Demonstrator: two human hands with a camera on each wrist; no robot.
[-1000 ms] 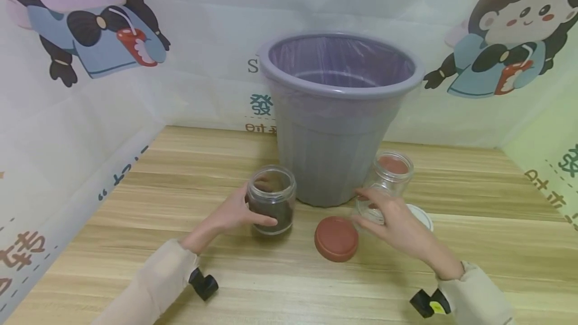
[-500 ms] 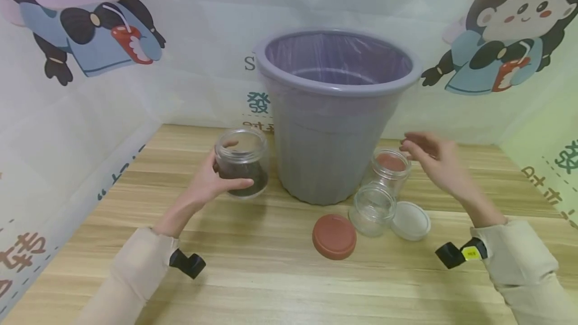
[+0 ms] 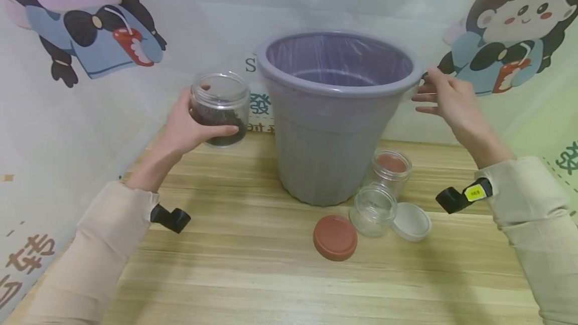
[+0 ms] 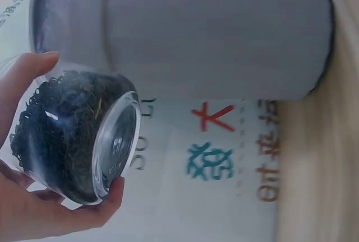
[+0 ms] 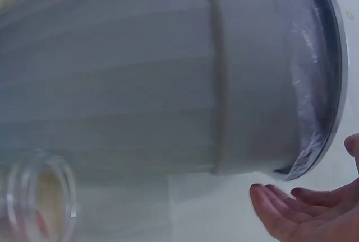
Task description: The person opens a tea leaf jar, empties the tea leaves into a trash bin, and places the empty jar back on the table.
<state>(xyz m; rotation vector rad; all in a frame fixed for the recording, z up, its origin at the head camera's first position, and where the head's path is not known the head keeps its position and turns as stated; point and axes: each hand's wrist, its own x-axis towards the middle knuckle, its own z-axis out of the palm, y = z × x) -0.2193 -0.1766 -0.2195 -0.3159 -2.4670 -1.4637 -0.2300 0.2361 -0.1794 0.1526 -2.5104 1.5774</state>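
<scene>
My left hand (image 3: pixel 182 127) grips an uncapped clear glass jar (image 3: pixel 221 109), raised to the left of the grey-purple trash bin (image 3: pixel 325 139). Dark, curly dried leaves, like loose tea, fill its lower part; the left wrist view shows these leaves (image 4: pixel 61 124) close up through the glass, with the jar's base toward the bin. Across the bin, my right hand (image 3: pixel 456 107) is lifted beside the rim with fingers loosely bent and nothing in them. In the right wrist view its fingertips (image 5: pixel 261 194) are just outside the bin's lined rim (image 5: pixel 343 74).
At the bin's right foot stand two clear glass jars, the front jar (image 3: pixel 374 214) and the rear jar (image 3: pixel 392 164), which shows red inside. A red lid (image 3: pixel 335 237) and a white lid (image 3: pixel 412 222) lie on the wooden table (image 3: pixel 271 285). Printed sheets (image 3: pixel 203 24) surround the table.
My left hand has lifted the jar of leaves up and leftward from near the table. My right hand has left the front glass jar and risen rightward to the bin's rim.
</scene>
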